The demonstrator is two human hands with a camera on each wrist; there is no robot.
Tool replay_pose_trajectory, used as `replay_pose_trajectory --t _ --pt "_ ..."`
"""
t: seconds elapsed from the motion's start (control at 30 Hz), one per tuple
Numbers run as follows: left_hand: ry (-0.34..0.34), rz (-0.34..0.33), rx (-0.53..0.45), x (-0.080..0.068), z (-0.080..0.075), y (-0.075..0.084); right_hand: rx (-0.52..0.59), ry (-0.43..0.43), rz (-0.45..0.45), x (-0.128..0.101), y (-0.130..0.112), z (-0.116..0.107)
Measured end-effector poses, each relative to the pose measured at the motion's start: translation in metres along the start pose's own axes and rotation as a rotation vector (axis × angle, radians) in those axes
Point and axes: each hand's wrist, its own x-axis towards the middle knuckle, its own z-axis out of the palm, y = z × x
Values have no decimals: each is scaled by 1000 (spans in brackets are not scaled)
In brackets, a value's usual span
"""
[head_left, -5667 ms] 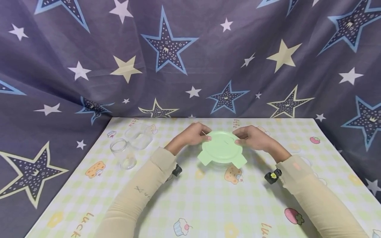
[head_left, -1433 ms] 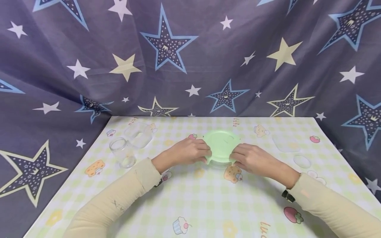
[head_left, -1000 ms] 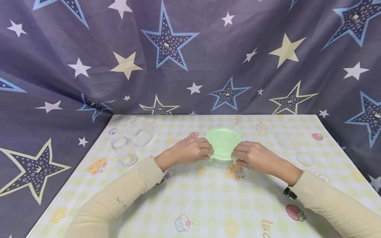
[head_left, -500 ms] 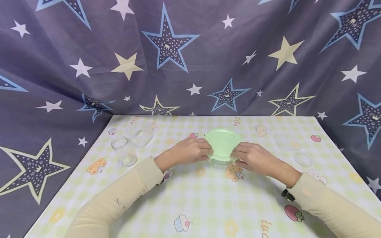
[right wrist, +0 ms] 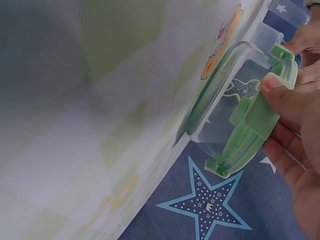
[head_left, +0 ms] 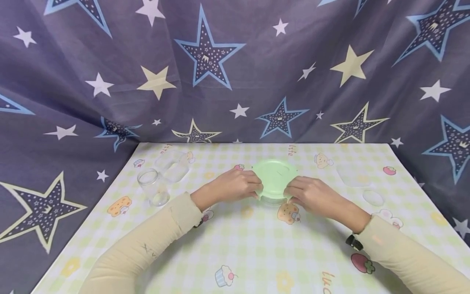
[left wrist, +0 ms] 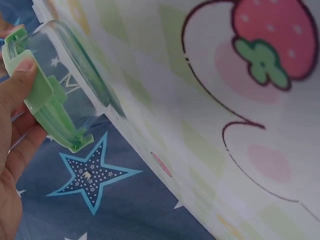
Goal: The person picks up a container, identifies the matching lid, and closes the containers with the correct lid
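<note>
Round clear glass container with pale green snap-lock lid [head_left: 274,175] sits mid-frame on the checked counter [head_left: 257,245], dead centre between both grips. Left hand [head_left: 235,185] thumb presses the lid's left flap [left wrist: 42,92]; right hand [head_left: 312,194] thumb presses the right flap [right wrist: 255,120]. Equal reach, flaps opposed left-right.

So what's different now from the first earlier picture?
Both hands came from the far side of the round green plastic lid to its near edge. The left hand and right hand now press down the near flaps, which stuck out flat before. The clear glass jar stayed put.
</note>
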Motion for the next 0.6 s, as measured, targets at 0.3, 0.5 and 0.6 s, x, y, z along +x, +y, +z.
replay_pose_trajectory --t 0.3,0.5,0.6 --pt "3 -25 49 4 4 -7 -12 5 30 0 5 2" --pt "-7 -49 35 10 9 -16 -18 6 59 2 15 4" --pt "-27 -85 12 13 11 -19 -13 -7 72 3 21 5"
